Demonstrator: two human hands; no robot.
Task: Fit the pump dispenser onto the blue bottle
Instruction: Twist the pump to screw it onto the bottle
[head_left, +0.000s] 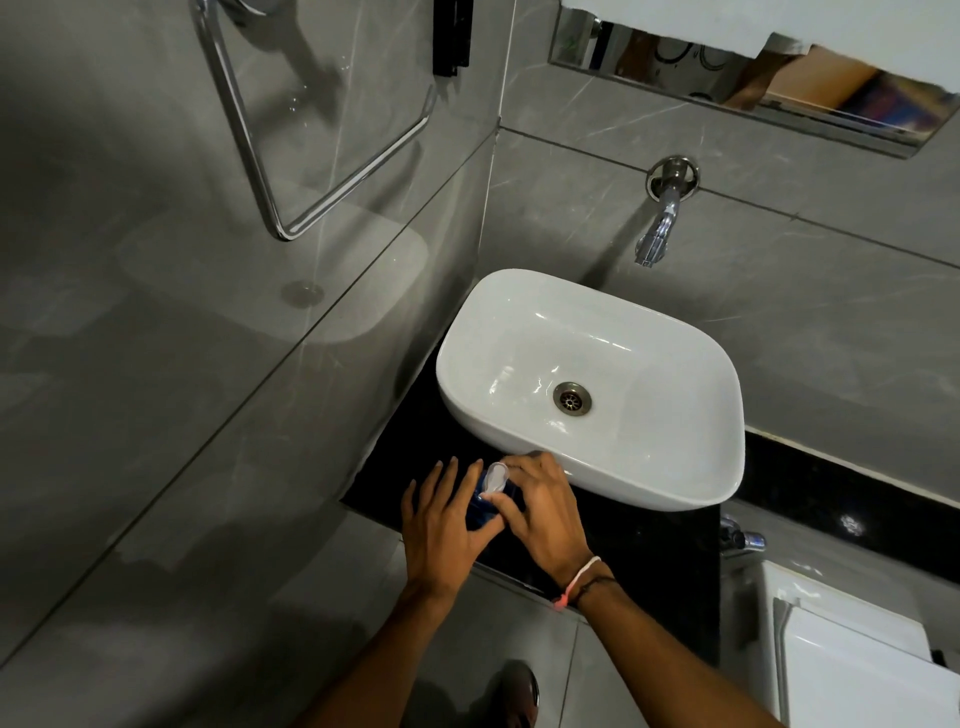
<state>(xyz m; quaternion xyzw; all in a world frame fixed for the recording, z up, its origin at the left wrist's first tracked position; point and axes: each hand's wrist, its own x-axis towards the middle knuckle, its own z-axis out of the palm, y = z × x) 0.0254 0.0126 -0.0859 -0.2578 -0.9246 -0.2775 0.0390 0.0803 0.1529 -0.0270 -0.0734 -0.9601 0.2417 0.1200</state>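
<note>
The blue bottle (480, 512) stands on the black counter (649, 540) just in front of the white basin, mostly hidden between my hands. A clear pump dispenser (494, 477) sits at its top. My left hand (447, 525) wraps the bottle's left side with the fingers spread upward. My right hand (540, 512) covers its right side, thumb and fingers pinching at the pump's collar. Whether the pump is fully seated is hidden by my fingers.
A white countertop basin (592, 384) with a metal drain fills the counter behind the bottle. A chrome tap (657, 228) juts from the grey tiled wall above it. A chrome towel ring (311, 130) hangs on the left wall. A white appliance (852, 660) stands at lower right.
</note>
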